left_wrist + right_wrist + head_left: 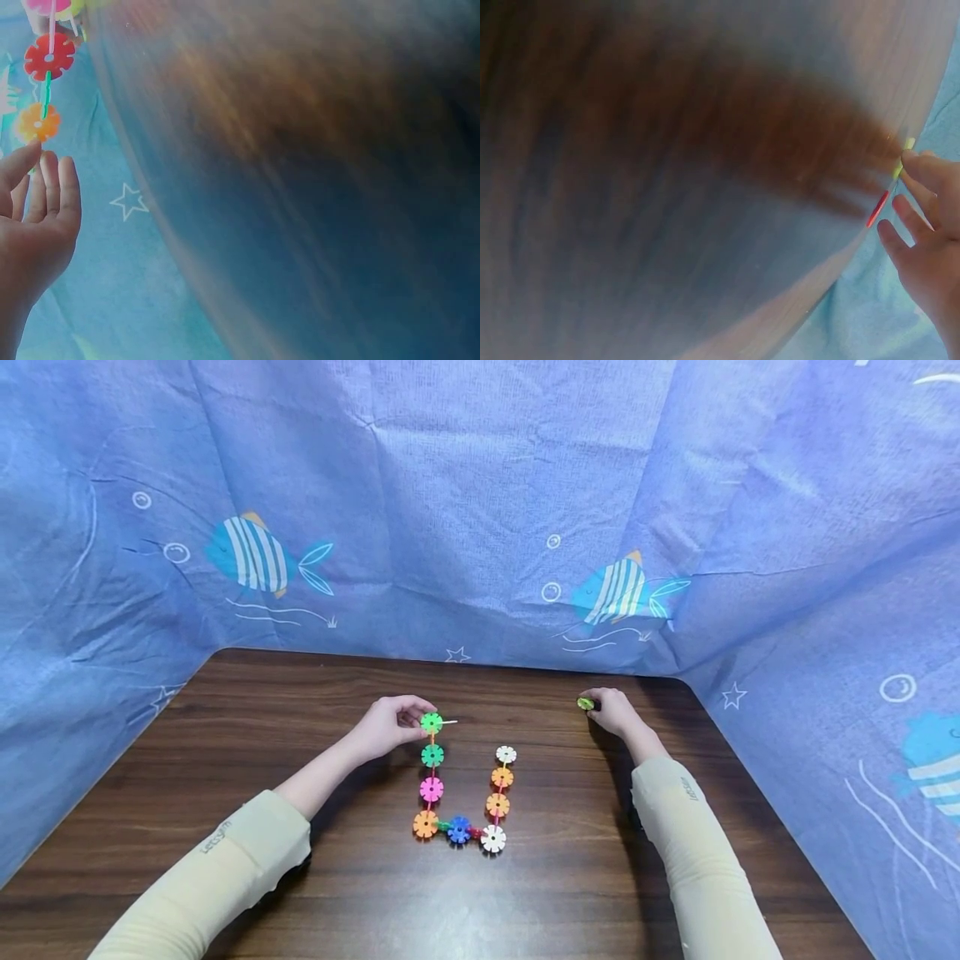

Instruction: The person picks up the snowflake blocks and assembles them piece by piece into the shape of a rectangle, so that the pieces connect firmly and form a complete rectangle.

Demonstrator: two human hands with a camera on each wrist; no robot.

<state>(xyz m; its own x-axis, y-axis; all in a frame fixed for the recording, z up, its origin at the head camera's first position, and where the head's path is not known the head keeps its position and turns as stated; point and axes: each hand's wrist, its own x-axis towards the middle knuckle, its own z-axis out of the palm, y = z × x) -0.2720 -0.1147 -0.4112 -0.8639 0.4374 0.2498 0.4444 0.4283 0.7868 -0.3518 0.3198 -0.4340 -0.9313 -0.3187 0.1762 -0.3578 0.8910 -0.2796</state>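
Notched plastic snowflake discs are joined in a U-shaped chain. At the far end of its left arm my left hand (390,727) pinches the light green disc (431,722); a thin white piece (450,722) sticks out to its right. In the left wrist view, my thumb and fingertips meet just below an orange disc (39,122), with a red disc (49,56) beyond it. Off to the right, my right hand (613,712) holds a yellow-green snowflake disc (585,702) between thumb and fingers. A red disc (877,209) shows edge-on near those fingers in the right wrist view.
The chain's right arm ends in a white disc (506,754), and a blue disc (459,830) is in the bottom row. Everything is on a dark wooden table (337,893). A blue fish-print cloth (465,527) hangs behind the far edge.
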